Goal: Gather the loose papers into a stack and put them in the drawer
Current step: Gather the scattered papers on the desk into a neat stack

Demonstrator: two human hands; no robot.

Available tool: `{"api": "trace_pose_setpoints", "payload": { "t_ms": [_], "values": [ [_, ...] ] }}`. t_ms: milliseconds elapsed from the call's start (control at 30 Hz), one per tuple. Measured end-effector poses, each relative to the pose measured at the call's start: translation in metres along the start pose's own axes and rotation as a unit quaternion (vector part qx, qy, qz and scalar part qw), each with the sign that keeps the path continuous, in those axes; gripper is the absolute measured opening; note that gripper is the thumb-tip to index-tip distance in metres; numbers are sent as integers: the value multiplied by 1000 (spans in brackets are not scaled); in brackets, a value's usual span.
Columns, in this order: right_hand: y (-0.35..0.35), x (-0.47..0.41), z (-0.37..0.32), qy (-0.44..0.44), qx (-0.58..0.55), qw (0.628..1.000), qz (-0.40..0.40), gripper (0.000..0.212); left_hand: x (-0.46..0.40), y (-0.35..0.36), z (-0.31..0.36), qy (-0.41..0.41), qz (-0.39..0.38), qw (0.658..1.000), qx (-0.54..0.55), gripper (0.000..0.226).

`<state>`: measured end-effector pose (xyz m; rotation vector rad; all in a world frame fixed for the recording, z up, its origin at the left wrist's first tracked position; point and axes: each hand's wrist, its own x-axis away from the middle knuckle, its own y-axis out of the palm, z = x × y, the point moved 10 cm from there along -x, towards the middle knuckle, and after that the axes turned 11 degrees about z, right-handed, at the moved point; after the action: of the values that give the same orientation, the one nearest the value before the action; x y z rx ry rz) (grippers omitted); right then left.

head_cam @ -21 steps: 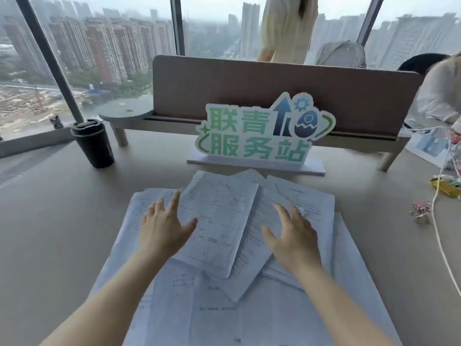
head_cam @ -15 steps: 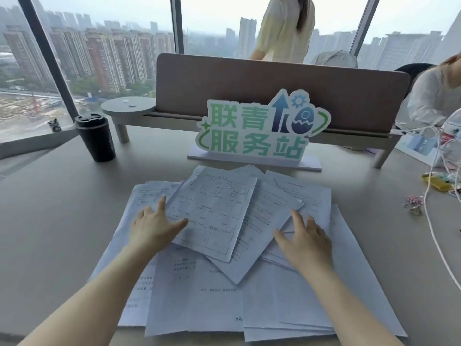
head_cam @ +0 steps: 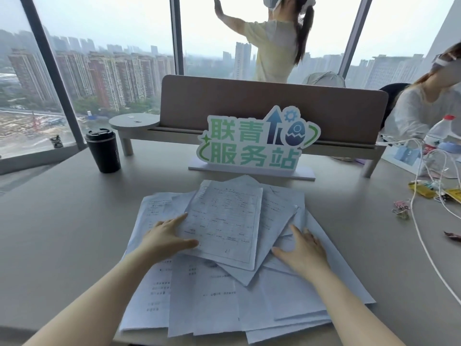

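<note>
Several loose printed white papers [head_cam: 224, 221] lie fanned and overlapping on the grey table [head_cam: 62, 221] in front of me. My left hand [head_cam: 166, 237] lies flat at the left edge of the top sheets, its fingers tucked under a sheet's edge and its thumb on top. My right hand [head_cam: 303, 248] presses flat on the right side of the pile, fingers spread. Neither hand has lifted a sheet. No drawer is in view.
A green and white sign [head_cam: 257, 143] stands just behind the papers, before a brown divider on a riser [head_cam: 272, 108]. A black cup [head_cam: 103, 151] is at the left. Cables [head_cam: 424, 233], clips [head_cam: 401, 208] and a bottle [head_cam: 440, 133] lie right. Two persons are beyond.
Both hands have slid outward and toward me to the sides of the top sheets. The view has tilted up, showing more of the window and the standing person.
</note>
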<state>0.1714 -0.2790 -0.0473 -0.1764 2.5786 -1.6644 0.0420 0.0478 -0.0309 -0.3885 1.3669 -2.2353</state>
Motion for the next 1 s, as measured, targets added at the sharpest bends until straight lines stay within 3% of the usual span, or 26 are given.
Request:
{"api": "trace_pose_setpoints", "payload": {
  "t_ms": [100,200,333,433,567,700,900,1000],
  "values": [
    [-17,-3,6,15,-107,993,49,71,5,-22,-35,-97,76,992,-30,86],
    [-33,-7,30,63,-78,990,95,67,19,-46,-73,-219,127,967,-24,85],
    [-12,0,22,31,-56,997,46,83,16,-42,-70,-198,118,971,63,93],
    [-6,8,-1,0,-87,995,38,87,14,-34,-50,-189,91,960,185,95],
    [2,21,-30,-32,-120,992,15,90,11,-16,-24,-190,34,933,303,39],
    [12,35,-59,-83,-108,991,-4,94,10,8,-11,-203,-49,908,363,41],
    [22,43,-90,-115,-158,980,-32,76,5,18,6,-208,-23,896,393,29],
    [17,31,-80,-52,-254,966,-21,65,4,10,10,-193,30,913,358,16]
  ]
}}
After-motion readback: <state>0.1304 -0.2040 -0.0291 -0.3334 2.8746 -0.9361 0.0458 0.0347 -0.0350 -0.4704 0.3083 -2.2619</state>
